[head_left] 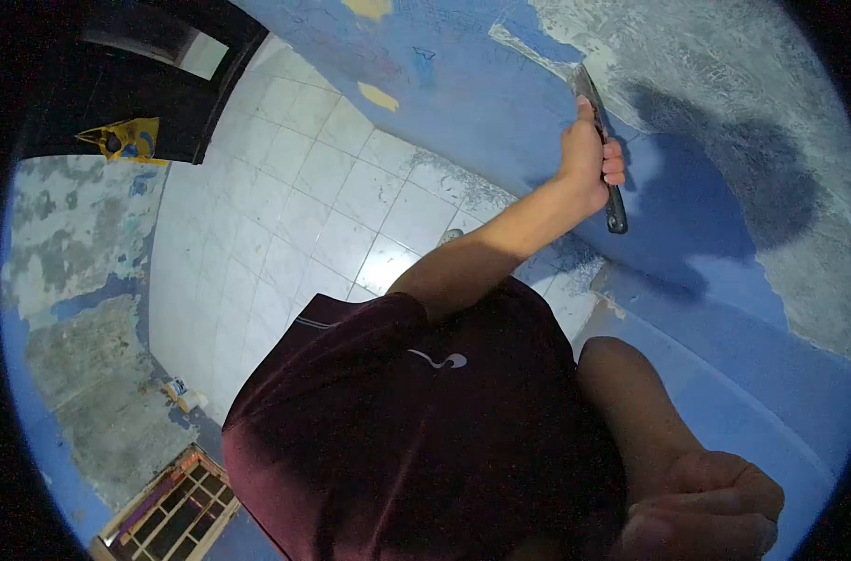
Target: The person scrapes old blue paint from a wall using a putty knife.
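My left hand (593,164) is closed around the dark handle of a scraper (615,210), with the thumb laid along it toward the blade. The blade tip meets the wall (500,103) at the edge between blue paint and a rough grey patch (724,84). Low on the right, close to the camera, my right hand (710,500) has its fingers curled in. Whatever it may hold is hidden. The right elbow is bent, while the left arm reaches out past the dark red shirt.
White floor tiles (294,187) spread below, with scraps along the wall's foot. A yellow bag (140,138) hangs at the dark opening, upper left. Another patchy wall (89,374) stands on the left, above a barred wooden frame (178,510). A blue ledge (724,374) lies at right.
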### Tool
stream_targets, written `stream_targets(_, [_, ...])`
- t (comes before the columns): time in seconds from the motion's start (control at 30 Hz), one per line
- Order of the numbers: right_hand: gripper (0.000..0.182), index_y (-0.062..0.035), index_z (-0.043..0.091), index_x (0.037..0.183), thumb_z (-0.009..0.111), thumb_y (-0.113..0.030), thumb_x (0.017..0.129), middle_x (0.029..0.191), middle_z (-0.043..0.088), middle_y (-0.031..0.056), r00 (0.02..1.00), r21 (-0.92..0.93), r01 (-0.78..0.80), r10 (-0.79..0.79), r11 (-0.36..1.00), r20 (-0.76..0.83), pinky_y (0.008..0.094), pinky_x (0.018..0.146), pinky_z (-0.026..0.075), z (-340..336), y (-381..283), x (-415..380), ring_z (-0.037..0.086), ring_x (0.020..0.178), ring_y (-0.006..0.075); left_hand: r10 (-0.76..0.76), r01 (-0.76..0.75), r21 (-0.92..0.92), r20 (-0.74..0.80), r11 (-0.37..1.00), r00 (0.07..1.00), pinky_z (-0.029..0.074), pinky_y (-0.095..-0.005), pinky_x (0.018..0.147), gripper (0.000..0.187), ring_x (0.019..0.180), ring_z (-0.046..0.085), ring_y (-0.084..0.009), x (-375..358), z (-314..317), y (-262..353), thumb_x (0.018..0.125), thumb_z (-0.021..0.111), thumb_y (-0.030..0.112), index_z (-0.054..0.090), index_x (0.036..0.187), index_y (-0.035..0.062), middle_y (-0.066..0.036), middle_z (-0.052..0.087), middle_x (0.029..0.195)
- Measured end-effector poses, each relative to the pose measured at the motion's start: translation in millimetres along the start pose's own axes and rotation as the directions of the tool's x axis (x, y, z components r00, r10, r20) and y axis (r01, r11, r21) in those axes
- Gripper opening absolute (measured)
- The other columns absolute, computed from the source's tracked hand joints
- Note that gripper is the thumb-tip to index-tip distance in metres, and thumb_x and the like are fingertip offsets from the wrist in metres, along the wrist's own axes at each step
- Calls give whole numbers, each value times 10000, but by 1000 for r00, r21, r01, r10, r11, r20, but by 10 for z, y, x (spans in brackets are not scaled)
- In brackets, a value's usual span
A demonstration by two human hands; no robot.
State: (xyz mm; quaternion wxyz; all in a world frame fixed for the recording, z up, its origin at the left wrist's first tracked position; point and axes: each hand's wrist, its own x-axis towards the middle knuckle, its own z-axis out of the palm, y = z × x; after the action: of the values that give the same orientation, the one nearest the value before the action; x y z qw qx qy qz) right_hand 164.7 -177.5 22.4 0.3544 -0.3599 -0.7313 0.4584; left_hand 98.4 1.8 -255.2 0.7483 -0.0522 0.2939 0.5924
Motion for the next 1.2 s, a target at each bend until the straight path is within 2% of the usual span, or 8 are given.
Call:
stream_targets(0.17, [290,17,501,1188,505,-170,967,784,561,105,943,-109,-110,138,988,302,305,550,516,-312,-46,-123,503,547,191,-55,57,-43,57,997,997,186,-261,391,452,432,222,-92,-34,4,47,990,323,557,323,771,162,33,282,560])
stream_targets(0.27, [294,22,504,1190,491,-172,969,759,555,111,942,-244,303,-328,921,-69,291,528,503,-140,210,-207,499,545,191,-27,27,-29,14,999,1000,188,-261,385,444,426,223,-90,-104,44,71,996,323,543,333,777,157,38,280,558])
stream_targets(0.4, [302,29,509,1192,472,-175,972,726,547,120,406,-593,582,-831,555,-380,273,499,486,145,580,-329,493,541,190,-40,43,-60,55,997,998,187,-259,377,425,418,221,-87,-122,46,141,998,335,525,340,793,153,42,278,554])
stream_targets(0.53, [292,31,497,1163,453,-178,964,734,539,128,-124,-627,737,-861,253,-494,249,458,454,309,595,-227,484,529,177,-18,25,-88,71,996,997,185,-257,375,424,416,227,-84,-132,1,167,998,345,518,337,790,149,41,277,545])
stream_targets(0.77, [225,-19,441,1095,423,-216,988,666,477,49,-270,-666,742,-872,81,-408,226,449,372,504,788,-201,496,526,107,-299,325,-139,177,936,938,176,-253,365,418,397,214,-81,-2,-99,76,991,358,517,341,789,151,57,272,531])
stream_targets(0.97, [553,-223,200,1480,420,-383,998,1323,513,139,-99,-651,747,-946,135,-309,318,593,503,638,1166,-422,596,644,171,-118,143,-157,158,977,980,164,-250,362,429,398,215,-81,53,-88,119,992,365,522,342,777,151,49,261,530])
stream_targets(1.07, [192,-216,648,1117,587,-223,934,778,635,0,-60,-691,710,-966,136,-251,127,403,498,774,1240,-434,555,512,65,-102,114,-94,126,989,987,174,-248,344,439,391,218,-84,-56,-31,-42,1007,341,493,357,737,147,50,257,508])
stream_targets(1.2, [170,-189,694,1064,629,-222,910,929,698,-2,-87,-656,753,-978,60,-190,160,523,566,706,1290,-341,613,616,91,-90,94,-48,74,994,993,177,-251,356,451,397,219,-88,-21,-17,-153,1000,346,519,346,741,150,46,255,520])
